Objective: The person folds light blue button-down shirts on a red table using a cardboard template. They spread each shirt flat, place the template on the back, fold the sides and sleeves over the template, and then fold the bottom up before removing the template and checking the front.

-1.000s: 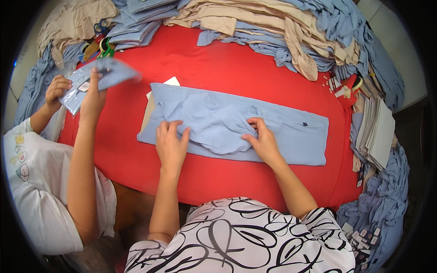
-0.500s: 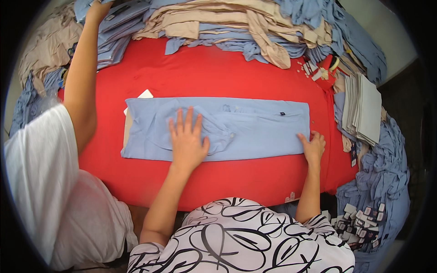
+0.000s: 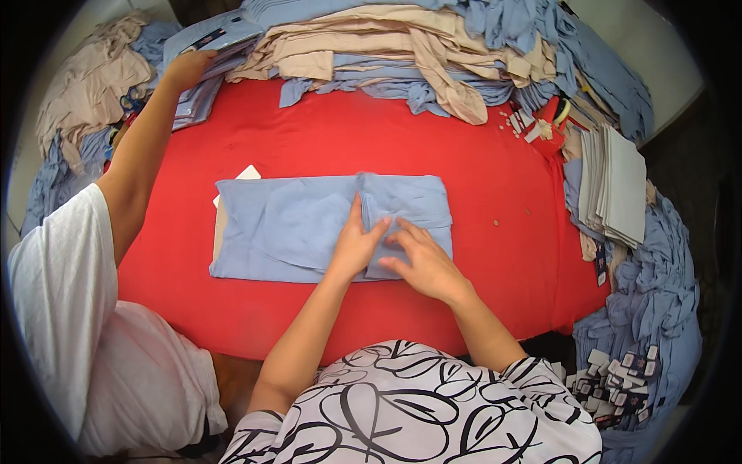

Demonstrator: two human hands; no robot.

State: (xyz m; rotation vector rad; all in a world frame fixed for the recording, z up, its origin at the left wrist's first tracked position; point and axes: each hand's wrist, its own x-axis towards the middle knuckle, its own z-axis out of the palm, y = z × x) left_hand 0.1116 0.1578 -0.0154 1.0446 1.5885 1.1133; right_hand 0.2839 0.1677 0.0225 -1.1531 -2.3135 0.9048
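Surrounding the folded blue garment (image 3: 297, 224): clothing piles (image 3: 379, 48); pale sheets (image 3: 614, 185); tags (image 3: 616, 380)

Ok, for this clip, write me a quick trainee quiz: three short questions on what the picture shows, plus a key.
1. Multiple choice: what colour is the folded garment beneath the person's left hand and right hand?
A) beige
B) light blue
C) white

2. True or false: the co-worker's hand is at the pile of plastic-bagged blue garments at the upper left.

3. Fill in: the stack of pale flat sheets lies on the person's ____ side of the red cloth.

Key: 1 B; 2 true; 3 right.
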